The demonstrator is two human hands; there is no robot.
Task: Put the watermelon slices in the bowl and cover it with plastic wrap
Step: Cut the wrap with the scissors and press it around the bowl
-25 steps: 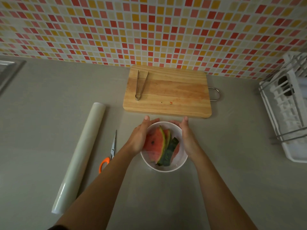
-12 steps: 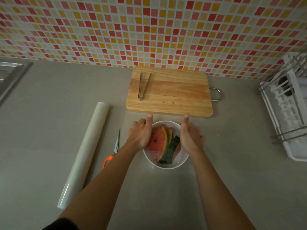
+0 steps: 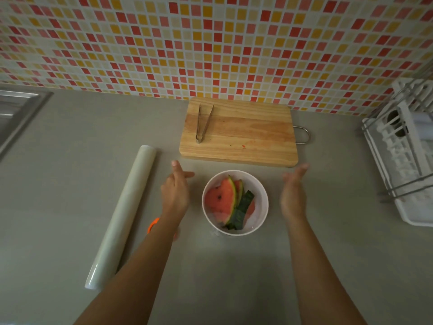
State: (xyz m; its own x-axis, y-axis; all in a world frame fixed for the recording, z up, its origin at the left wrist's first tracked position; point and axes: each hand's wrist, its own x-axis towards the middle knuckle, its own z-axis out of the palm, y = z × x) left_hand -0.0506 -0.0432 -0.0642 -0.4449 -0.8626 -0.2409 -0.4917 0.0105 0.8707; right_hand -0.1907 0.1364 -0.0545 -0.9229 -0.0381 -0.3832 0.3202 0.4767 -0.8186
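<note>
A white bowl [image 3: 260, 184] stands on the grey counter in front of the cutting board, with watermelon slices [image 3: 221, 200] leaning inside it, rinds up. A faint sheen of film seems to lie over the bowl's near rim. My left hand [image 3: 175, 191] hovers just left of the bowl, fingers spread and holding nothing. My right hand [image 3: 293, 193] is a little to the right of the bowl, blurred, palm facing inward and holding nothing. The plastic wrap roll [image 3: 121, 216] lies diagonally on the counter to the left of my left arm.
A wooden cutting board [image 3: 246, 134] with metal tongs [image 3: 202, 124] lies behind the bowl, against the tiled wall. Orange-handled scissors [image 3: 153, 225] peek out from under my left forearm. A white dish rack [image 3: 405, 148] stands at the right edge, and a sink corner [image 3: 16, 111] shows at far left.
Both hands were pressed against the bowl's sides. They have let go and moved apart, the left to the left and the right to the right. The bowl stays put.
</note>
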